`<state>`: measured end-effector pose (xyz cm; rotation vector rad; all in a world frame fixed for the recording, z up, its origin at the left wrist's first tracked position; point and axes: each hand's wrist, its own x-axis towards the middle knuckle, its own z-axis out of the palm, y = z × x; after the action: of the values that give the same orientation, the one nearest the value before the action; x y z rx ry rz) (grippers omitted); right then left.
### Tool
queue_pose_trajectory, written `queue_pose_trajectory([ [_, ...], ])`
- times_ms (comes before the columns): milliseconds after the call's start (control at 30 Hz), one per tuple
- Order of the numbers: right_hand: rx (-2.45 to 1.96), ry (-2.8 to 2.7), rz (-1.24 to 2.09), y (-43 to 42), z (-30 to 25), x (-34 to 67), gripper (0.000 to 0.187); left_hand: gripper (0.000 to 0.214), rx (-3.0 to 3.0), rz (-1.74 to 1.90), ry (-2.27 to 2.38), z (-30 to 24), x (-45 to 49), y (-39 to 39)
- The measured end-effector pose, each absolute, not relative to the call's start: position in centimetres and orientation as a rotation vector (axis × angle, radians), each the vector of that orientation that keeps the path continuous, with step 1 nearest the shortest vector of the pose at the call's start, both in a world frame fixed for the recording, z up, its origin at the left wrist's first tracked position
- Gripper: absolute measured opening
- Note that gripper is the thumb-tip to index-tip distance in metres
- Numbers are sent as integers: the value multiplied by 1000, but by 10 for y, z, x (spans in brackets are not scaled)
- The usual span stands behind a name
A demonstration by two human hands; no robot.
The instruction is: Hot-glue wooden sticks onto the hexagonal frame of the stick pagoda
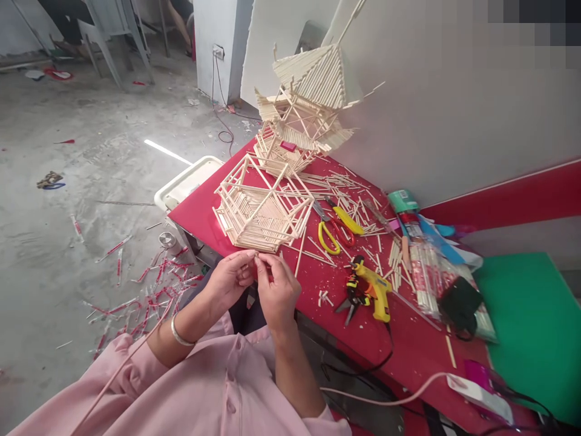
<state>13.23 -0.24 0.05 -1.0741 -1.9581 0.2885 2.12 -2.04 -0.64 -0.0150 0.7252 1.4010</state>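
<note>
My left hand (230, 277) and my right hand (276, 287) meet just in front of the table's near edge, their fingertips pinched together. Whatever lies between the fingers is too small or hidden to name. Right beyond them stands a six-sided frame of wooden sticks (265, 218) with a slatted floor. Behind it rises a taller stick pagoda (313, 79) with sloping, tiered roofs. A yellow glue gun (377, 290) and black-handled pruning shears (351, 293) lie to the right of my right hand.
On the red table (313, 290) are scissors (327, 233), yellow-handled pliers (347, 219), loose sticks (345, 188) and packed sticks (426, 275). A white extension socket (479, 396) with cords is at lower right. A white stool (188, 178) stands left; torn wrappers (154, 284) litter the floor.
</note>
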Motion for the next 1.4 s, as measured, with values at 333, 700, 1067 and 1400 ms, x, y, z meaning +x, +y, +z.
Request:
queue_pose_trajectory([
  [333, -1056, -1987, 386, -5, -11, 120, 16, 23, -162, 1270, 671, -11, 0, -24],
  [700, -918, -2091, 110, -4, -11, 114, 16, 30, -127, 1208, 749, -3, -20, -31],
  [1067, -793, -2069, 134, -11, -15, 101, 26, 31, 280, 1182, 1084, 21, -54, -48],
  [1400, -793, -1982, 147, -1, -32, 119, 15, 15, 829, 988, 1863, 67, -85, 1],
])
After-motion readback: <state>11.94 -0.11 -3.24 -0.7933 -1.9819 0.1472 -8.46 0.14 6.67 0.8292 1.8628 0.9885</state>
